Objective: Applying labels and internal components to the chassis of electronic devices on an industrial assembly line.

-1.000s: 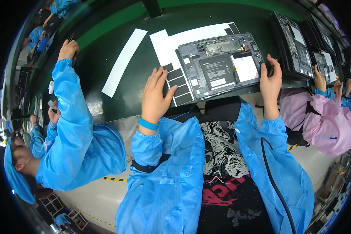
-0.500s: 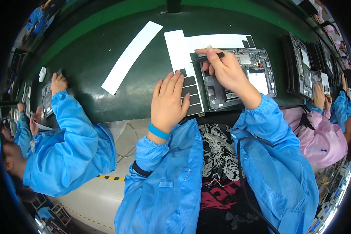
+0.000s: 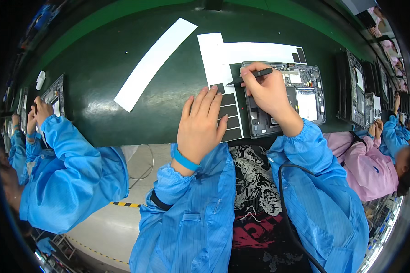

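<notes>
Electronics workshop; opened devices [image 3: 307,103] on green bench [image 3: 159,107]; co-workers [image 3: 73,170] in smocks [image 3: 371,170]

The bare left hand [image 3: 199,119] lay palm down, fingers [image 3: 205,101] extended, thumb [image 3: 222,128] spread apart. The bare right hand [image 3: 269,91] (angled leftward from its blue-sleeved right forearm [image 3: 307,143]) was curled in a pinch.

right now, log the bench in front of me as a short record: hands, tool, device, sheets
left hand: open, fingers on the patched sheet
right hand: pinching tweezers
tweezers: black, tip beside the sheet's uppermost black patch
device: opened, parts exposed, partly hidden by the right hand
loose strip: white, left of the patched sheet
</notes>
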Demonstrator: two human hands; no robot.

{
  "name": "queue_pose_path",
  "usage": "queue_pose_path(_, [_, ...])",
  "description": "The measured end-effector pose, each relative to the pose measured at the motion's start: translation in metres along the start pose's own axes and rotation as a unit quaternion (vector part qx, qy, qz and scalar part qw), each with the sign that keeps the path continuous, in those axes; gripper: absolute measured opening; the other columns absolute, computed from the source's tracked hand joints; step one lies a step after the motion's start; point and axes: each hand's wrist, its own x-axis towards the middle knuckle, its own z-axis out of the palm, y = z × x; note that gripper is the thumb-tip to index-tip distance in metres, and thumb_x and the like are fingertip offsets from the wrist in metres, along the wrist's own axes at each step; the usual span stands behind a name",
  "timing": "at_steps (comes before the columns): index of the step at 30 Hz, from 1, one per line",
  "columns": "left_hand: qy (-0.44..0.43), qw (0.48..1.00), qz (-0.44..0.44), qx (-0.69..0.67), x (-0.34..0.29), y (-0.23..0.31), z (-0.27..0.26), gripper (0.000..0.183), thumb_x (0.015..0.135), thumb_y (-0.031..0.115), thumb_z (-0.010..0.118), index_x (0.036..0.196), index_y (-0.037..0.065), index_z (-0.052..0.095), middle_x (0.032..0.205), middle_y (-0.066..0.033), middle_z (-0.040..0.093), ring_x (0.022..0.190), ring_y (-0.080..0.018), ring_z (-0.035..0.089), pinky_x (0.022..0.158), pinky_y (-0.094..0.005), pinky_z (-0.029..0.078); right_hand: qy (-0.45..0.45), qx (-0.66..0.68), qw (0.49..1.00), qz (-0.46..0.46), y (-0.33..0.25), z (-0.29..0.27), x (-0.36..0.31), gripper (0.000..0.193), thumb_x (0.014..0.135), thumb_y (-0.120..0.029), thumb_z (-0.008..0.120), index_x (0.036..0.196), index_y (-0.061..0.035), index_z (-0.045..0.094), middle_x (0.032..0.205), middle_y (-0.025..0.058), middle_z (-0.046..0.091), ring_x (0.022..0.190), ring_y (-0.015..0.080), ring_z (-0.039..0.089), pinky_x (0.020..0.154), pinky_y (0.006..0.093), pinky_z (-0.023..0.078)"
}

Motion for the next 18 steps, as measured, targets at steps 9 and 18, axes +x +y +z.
queue_pose_path(9, [-0.001,1.000,0.003,0.018,-0.002,0.002,0.001,0.041,0.081,0.019,0.065,0.117,0.002,0.056,0.135,-0.0138,0.051,0.128,-0.0314,0.046,0.105,-0.0472,0.036,-0.035,-0.136,0.990,-0.026,-0.005,0.007,-0.001,0.021,0.092,-0.016,0.062,0.091,0.0038,0.067,0.071,0.0058,0.067,0.062,0.0092,0.062,0.057,0.0230,0.048])
queue_pose_path(18, [0.010,0.999,0.026,0.034,-0.002,0.004,-0.001,0.043,0.079,0.020,0.067,0.116,0.002,0.056,0.135,-0.0129,0.052,0.125,-0.0319,0.048,0.102,-0.0472,0.037,0.027,-0.048,0.995,-0.089,0.008,0.014,-0.005,0.024,0.087,-0.015,0.064,0.103,0.0012,0.069,0.070,0.0122,0.067,0.054,0.0136,0.061,0.051,0.0280,0.046])
